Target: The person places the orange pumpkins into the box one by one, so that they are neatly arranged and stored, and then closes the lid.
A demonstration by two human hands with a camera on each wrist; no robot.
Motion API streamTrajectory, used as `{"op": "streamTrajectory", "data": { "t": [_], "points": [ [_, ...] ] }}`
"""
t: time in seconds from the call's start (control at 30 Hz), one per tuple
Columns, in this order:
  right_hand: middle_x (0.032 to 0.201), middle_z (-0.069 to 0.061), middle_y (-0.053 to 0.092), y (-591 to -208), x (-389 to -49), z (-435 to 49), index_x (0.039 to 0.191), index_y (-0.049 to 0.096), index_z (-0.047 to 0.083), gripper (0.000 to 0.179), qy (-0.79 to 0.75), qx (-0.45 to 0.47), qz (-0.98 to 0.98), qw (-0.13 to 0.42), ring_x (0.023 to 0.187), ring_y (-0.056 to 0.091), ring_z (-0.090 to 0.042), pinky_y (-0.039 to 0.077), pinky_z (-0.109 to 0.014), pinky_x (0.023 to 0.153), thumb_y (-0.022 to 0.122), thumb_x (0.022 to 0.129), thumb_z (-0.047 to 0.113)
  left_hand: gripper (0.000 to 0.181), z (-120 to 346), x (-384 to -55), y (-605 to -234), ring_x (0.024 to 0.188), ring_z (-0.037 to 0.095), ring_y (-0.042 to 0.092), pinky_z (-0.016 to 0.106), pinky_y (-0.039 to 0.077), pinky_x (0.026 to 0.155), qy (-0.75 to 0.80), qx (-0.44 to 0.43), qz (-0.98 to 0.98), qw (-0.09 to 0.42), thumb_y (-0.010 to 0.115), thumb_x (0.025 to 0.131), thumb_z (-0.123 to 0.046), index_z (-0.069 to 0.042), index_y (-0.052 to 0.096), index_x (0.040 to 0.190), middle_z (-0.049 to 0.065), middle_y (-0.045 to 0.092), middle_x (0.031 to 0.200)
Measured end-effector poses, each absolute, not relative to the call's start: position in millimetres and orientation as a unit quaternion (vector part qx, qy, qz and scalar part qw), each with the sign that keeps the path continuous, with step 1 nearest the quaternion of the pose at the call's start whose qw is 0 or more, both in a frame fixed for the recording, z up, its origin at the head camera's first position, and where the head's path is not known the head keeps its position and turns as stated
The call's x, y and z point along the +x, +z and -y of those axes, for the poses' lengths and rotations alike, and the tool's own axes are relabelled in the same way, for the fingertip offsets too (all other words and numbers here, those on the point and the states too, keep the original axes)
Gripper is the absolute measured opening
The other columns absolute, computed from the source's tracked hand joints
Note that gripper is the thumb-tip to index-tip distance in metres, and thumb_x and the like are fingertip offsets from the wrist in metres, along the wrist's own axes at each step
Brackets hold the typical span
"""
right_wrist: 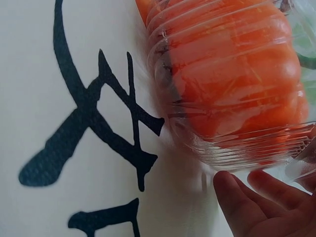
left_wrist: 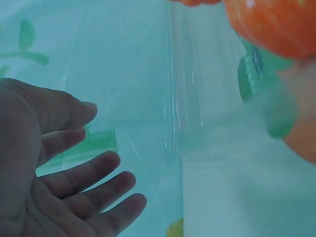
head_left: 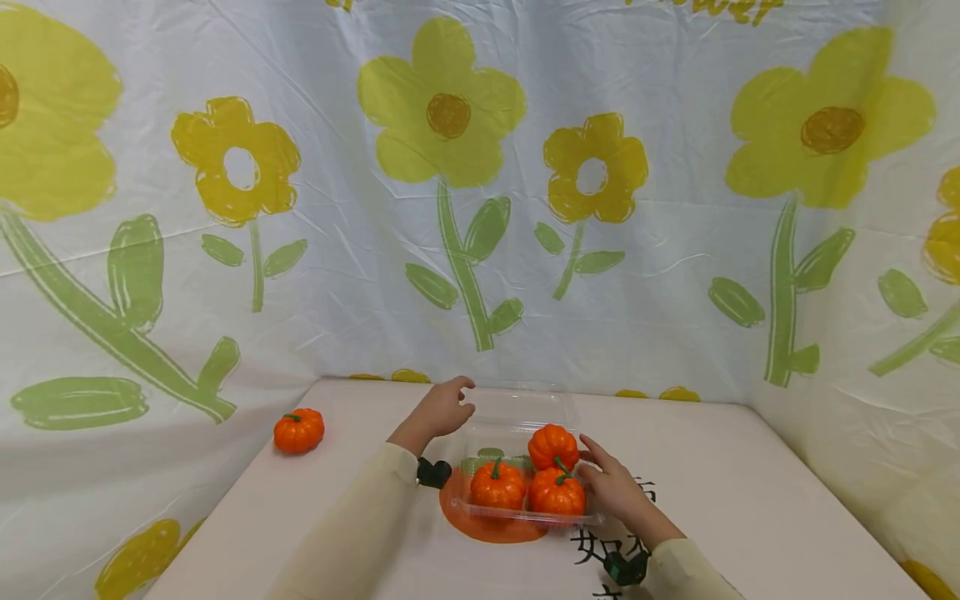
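Observation:
A clear plastic clamshell box (head_left: 517, 518) stands on the table, its lid (head_left: 517, 408) folded back toward the curtain. Three small orange pumpkins with green stems lie inside: one at front left (head_left: 498, 487), one at front right (head_left: 557, 496) and one behind it (head_left: 553, 444). My left hand (head_left: 444, 407) hovers at the lid's left side, fingers spread and holding nothing in the left wrist view. At the box's right wall, my right hand (head_left: 617, 490) has its fingertips right at the ribbed plastic, as the right wrist view shows.
Another orange pumpkin (head_left: 298, 431) sits near the table's left edge. The pale tabletop (head_left: 712, 500) bears black characters and an orange print under the box. A flower-printed curtain (head_left: 337, 275) closes off the back and sides.

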State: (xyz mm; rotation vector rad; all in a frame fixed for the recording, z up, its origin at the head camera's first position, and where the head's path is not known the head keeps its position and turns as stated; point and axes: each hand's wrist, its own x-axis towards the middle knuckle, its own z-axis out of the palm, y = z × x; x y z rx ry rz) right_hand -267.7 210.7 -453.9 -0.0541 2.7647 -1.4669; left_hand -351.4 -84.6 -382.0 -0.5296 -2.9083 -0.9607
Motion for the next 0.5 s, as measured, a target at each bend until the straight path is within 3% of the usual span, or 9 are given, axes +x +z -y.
{"op": "streamTrajectory", "data": {
  "t": [0.23, 0.5],
  "points": [
    [0.143, -0.025, 0.046, -453, -267, -210, 0.153, 0.028, 0.012, 0.058, -0.465, -0.019, -0.885, 0.007, 0.112, 0.062, -0.037, 0.053, -0.052, 0.092, 0.047, 0.098, 0.018, 0.042, 108, -354, -389, 0.103, 0.032, 0.063, 0.045, 0.054, 0.083, -0.322, -0.13, 0.937, 0.043, 0.056, 0.092, -0.024, -0.011, 0.054, 0.131, 0.02, 0.062, 0.123],
    [0.144, -0.025, 0.045, -452, -265, -210, 0.153, 0.027, 0.013, 0.058, -0.467, -0.02, -0.884, 0.01, 0.114, 0.061, -0.039, 0.052, -0.052, 0.092, 0.047, 0.098, 0.018, 0.042, 135, -355, -395, 0.107, 0.035, 0.062, 0.047, 0.052, 0.086, -0.314, -0.101, 0.941, 0.071, 0.055, 0.09, -0.023, -0.009, 0.054, 0.13, 0.02, 0.063, 0.123]
  ]
}}
